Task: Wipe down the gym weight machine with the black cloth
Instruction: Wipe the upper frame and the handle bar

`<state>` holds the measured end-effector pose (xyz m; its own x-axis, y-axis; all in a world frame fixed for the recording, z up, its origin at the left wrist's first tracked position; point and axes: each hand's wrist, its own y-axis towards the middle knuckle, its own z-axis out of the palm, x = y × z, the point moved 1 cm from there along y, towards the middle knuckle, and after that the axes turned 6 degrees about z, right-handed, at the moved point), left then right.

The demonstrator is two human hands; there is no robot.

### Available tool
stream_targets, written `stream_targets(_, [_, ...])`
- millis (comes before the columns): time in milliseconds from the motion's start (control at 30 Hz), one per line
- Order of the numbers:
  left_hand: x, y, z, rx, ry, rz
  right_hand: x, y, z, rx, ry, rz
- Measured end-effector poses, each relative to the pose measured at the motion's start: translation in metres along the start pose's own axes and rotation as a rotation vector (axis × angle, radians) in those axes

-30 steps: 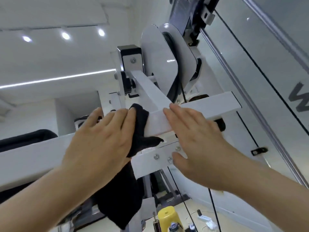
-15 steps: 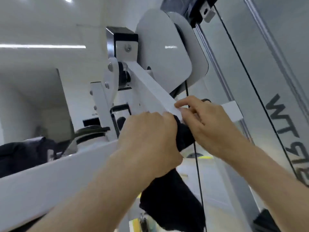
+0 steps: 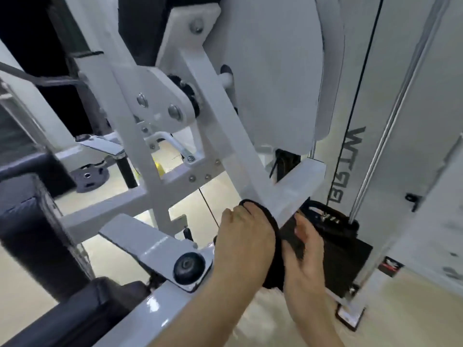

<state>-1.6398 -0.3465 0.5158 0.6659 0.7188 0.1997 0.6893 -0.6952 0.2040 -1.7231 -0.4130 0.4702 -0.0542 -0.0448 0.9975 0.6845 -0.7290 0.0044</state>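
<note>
**Q:** What are the hands up to here?

**Me:** From my feed, the left hand [image 3: 244, 236] is curled over the black cloth [image 3: 271, 246], pressing it on the lower end of the white bar [image 3: 288, 194], I'd guess to rub that edge. The right hand [image 3: 304, 256] pinches the cloth's other side, probably keeping it taut.

**Q:** And where's the cloth?

**Me:** Sandwiched between both hands, touching the bar, on the weight machine [image 3: 263, 71] just in front of the black weight stack [image 3: 333, 236].
</note>
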Motion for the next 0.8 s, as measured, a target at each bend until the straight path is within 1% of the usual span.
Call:
stream_targets(33, [0.001,0.005,-0.01,0.037,-0.083,-0.006,0.002,-0.012,0.002,0.052,0.117,0.251])
stream_targets(67, [0.003,0.007,-0.024,0.092,-0.164,-0.042,0.008,-0.019,0.003,0.128,0.177,0.464])
stream_targets(100, [0.004,0.009,-0.039,0.099,-0.178,-0.041,0.015,-0.023,0.004,0.224,0.164,0.588])
stream_targets(133, [0.007,0.011,-0.052,0.136,-0.195,-0.043,0.026,-0.025,0.003,0.314,0.107,0.626])
stream_targets(167, [0.01,0.018,-0.056,0.139,-0.248,-0.067,0.034,-0.021,0.004,0.326,0.048,0.59])
stream_targets(200, [0.015,0.025,-0.064,0.228,-0.361,-0.144,0.052,-0.015,0.0,0.269,-0.008,0.551])
stream_targets(234, [0.018,0.027,-0.066,0.306,-0.458,-0.181,0.066,-0.006,-0.001,0.187,-0.027,0.503])
stream_targets(267, [0.018,0.026,-0.066,0.341,-0.522,-0.202,0.076,0.004,-0.004,0.1,-0.015,0.471])
stream_targets(334, [0.013,0.02,-0.071,0.291,-0.567,-0.25,0.102,0.032,-0.011,-0.058,0.065,0.405])
stream_targets(367, [0.008,0.013,-0.071,0.238,-0.561,-0.273,0.106,0.045,-0.015,-0.103,0.061,0.331])
stream_targets(400, [0.003,0.005,-0.07,0.187,-0.518,-0.291,0.109,0.056,-0.016,-0.102,-0.022,0.224])
stream_targets(434, [0.0,-0.003,-0.068,0.165,-0.441,-0.269,0.108,0.065,-0.016,-0.045,-0.165,0.104])
stream_targets(467, [-0.001,-0.01,-0.066,0.168,-0.365,-0.231,0.104,0.072,-0.014,0.078,-0.369,-0.008])
stream_targets(500, [-0.001,-0.015,-0.064,0.165,-0.305,-0.181,0.095,0.076,-0.01,0.221,-0.627,-0.124])
stream_targets(534, [0.0,-0.018,-0.061,0.174,-0.274,-0.135,0.084,0.079,-0.009,0.332,-0.849,-0.217])
stream_targets(567, [0.001,-0.02,-0.059,0.193,-0.259,-0.098,0.078,0.081,-0.011,0.392,-0.982,-0.286])
stream_targets(634, [0.005,-0.024,-0.056,0.158,-0.247,-0.039,0.078,0.086,-0.02,0.416,-1.082,-0.401])
stream_targets(701, [0.005,-0.027,-0.057,0.141,-0.241,0.036,0.083,0.082,-0.036,0.396,-1.144,-0.538])
stream_targets(734, [0.004,-0.029,-0.056,0.138,-0.216,0.075,0.083,0.082,-0.046,0.361,-1.162,-0.538])
stream_targets(767, [0.003,-0.03,-0.058,0.134,-0.2,0.104,0.082,0.086,-0.056,0.301,-1.159,-0.439])
stream_targets(801, [0.001,-0.028,-0.058,0.138,-0.195,0.12,0.08,0.096,-0.07,0.237,-1.119,-0.286])
